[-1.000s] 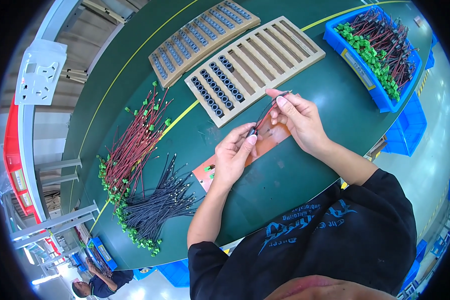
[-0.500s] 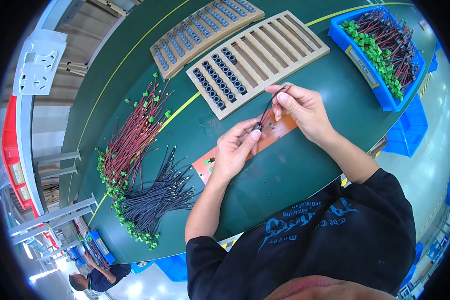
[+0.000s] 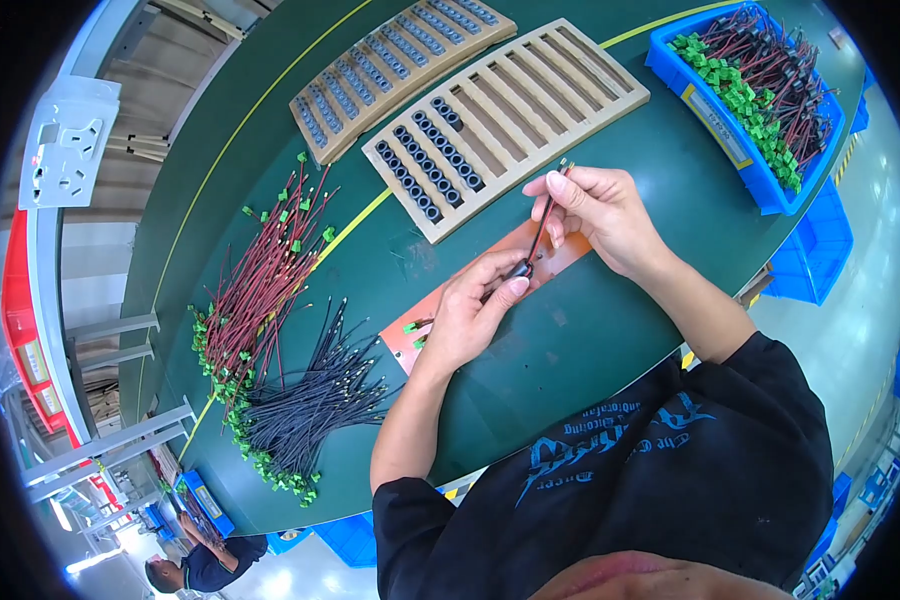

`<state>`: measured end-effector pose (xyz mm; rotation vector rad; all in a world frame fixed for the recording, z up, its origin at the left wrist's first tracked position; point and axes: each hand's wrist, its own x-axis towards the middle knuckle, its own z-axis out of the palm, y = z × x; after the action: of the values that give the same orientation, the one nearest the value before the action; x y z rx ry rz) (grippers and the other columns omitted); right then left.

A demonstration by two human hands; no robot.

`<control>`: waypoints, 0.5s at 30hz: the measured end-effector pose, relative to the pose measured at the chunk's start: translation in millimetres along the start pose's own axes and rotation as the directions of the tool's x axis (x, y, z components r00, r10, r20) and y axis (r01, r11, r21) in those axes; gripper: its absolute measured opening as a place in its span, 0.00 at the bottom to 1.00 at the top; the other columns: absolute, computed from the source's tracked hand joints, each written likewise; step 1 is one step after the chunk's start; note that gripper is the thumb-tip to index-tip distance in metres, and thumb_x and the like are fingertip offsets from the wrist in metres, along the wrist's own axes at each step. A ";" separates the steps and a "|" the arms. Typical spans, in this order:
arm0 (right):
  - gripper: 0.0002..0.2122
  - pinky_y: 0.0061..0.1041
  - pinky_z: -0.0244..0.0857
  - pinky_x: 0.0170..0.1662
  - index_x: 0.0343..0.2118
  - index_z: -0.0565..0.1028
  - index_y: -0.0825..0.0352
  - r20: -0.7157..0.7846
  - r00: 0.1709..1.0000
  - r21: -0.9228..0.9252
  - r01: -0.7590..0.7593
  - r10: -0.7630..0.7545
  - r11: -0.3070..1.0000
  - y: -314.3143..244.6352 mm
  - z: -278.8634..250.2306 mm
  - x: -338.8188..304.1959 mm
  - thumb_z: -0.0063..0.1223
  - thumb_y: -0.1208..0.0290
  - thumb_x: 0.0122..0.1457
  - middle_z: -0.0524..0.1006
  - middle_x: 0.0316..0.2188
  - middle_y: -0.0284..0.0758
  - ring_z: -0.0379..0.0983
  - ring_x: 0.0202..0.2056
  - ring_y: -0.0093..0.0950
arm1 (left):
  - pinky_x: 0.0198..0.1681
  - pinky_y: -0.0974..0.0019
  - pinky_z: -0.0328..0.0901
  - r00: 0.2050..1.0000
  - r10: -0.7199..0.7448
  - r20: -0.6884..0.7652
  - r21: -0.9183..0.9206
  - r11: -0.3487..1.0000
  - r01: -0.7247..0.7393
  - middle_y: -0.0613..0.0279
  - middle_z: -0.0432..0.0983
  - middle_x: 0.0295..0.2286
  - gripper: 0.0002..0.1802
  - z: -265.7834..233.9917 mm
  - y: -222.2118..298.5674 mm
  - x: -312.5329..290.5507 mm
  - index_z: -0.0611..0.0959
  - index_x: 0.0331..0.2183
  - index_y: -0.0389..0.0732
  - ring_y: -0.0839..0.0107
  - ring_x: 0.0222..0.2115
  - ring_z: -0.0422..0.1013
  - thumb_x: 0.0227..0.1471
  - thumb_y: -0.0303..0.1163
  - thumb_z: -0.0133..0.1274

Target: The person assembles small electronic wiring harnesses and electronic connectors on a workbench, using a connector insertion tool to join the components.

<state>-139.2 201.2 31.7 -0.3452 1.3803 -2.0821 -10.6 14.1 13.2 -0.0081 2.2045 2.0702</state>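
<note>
My left hand (image 3: 475,310) is closed around a small black cylinder (image 3: 520,269) with a red and black wire lead (image 3: 540,232) coming out of it. My right hand (image 3: 600,212) pinches the lead near its bare tips, between thumb and fingers. The lead runs fairly straight between the two hands. Green connectors (image 3: 417,327) show beside my left wrist; whether they belong to this lead is hidden by the hand. Beneath both hands lies an orange board (image 3: 450,300) on the green table.
Ahead stands a wooden slotted tray (image 3: 500,130) partly filled with black rings, beside another tray (image 3: 390,60) of grey ones. At the left lie piles of red wires (image 3: 265,270) and black wires (image 3: 315,400) with green connectors. A blue bin (image 3: 715,125) of finished-looking leads sits at right.
The lead, bent and looser before, is now straighter between my hands. My right fingers have shifted along its tips, and my left hand has turned slightly around the black cylinder.
</note>
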 end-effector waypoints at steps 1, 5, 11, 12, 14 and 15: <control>0.15 0.21 0.72 0.33 0.44 0.79 0.77 -0.008 1.000 0.076 -0.005 0.006 0.997 0.6 0.1 0.4 0.50 0.66 0.71 0.81 0.32 0.37 0.74 0.26 0.18 | 0.34 0.71 0.69 0.997 0.063 -0.038 -0.002 0.998 -0.063 0.59 0.82 0.37 0.17 1.1 -0.6 -0.4 0.78 0.54 0.35 0.76 0.31 0.75 0.65 0.28 0.53; 0.15 0.20 0.72 0.33 0.43 0.79 0.77 -0.014 1.000 0.071 -0.011 0.012 0.997 -1.6 0.2 1.5 0.50 0.66 0.70 0.81 0.32 0.37 0.74 0.27 0.18 | 0.40 0.69 0.71 0.998 0.060 0.013 0.149 0.987 -0.061 0.57 0.81 0.40 0.18 -6.0 1.4 0.3 0.78 0.55 0.36 0.73 0.35 0.78 0.66 0.29 0.50; 0.14 0.21 0.72 0.34 0.39 0.80 0.73 -0.003 1.000 -0.018 0.017 -0.017 1.000 2.7 -5.7 2.9 0.50 0.65 0.70 0.82 0.33 0.39 0.74 0.27 0.19 | 0.33 0.72 0.66 0.997 -0.049 0.055 0.165 0.986 0.039 0.63 0.81 0.34 0.19 -7.4 10.0 3.6 0.78 0.55 0.36 0.79 0.27 0.71 0.68 0.34 0.46; 0.14 0.20 0.72 0.34 0.38 0.80 0.73 -0.003 1.000 -0.033 0.022 -0.022 0.999 2.4 -4.3 3.1 0.50 0.65 0.70 0.82 0.34 0.39 0.74 0.27 0.19 | 0.31 0.72 0.64 1.000 0.000 0.031 0.151 0.989 -0.005 0.64 0.80 0.33 0.18 -4.3 4.0 3.5 0.79 0.53 0.35 0.80 0.26 0.69 0.68 0.35 0.47; 0.14 0.20 0.72 0.34 0.37 0.80 0.72 -0.005 1.000 -0.047 0.027 -0.027 0.999 1.7 -2.4 2.3 0.50 0.65 0.70 0.82 0.34 0.40 0.74 0.27 0.19 | 0.29 0.73 0.63 0.999 0.049 0.008 0.137 0.989 -0.050 0.64 0.80 0.33 0.17 -4.9 2.5 4.8 0.79 0.52 0.35 0.82 0.25 0.66 0.68 0.35 0.47; 0.14 0.20 0.72 0.34 0.36 0.80 0.73 0.005 0.999 -0.060 0.035 -0.035 0.998 1.4 -1.2 0.5 0.50 0.65 0.71 0.83 0.34 0.39 0.75 0.27 0.18 | 0.30 0.73 0.63 0.997 -0.066 0.042 0.129 0.990 0.060 0.64 0.79 0.32 0.16 -8.5 6.3 6.0 0.80 0.50 0.35 0.81 0.26 0.67 0.68 0.34 0.48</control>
<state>-139.7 201.4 29.9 -0.4004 1.4464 -2.0704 -17.7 6.5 19.5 -0.0177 2.2743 1.8747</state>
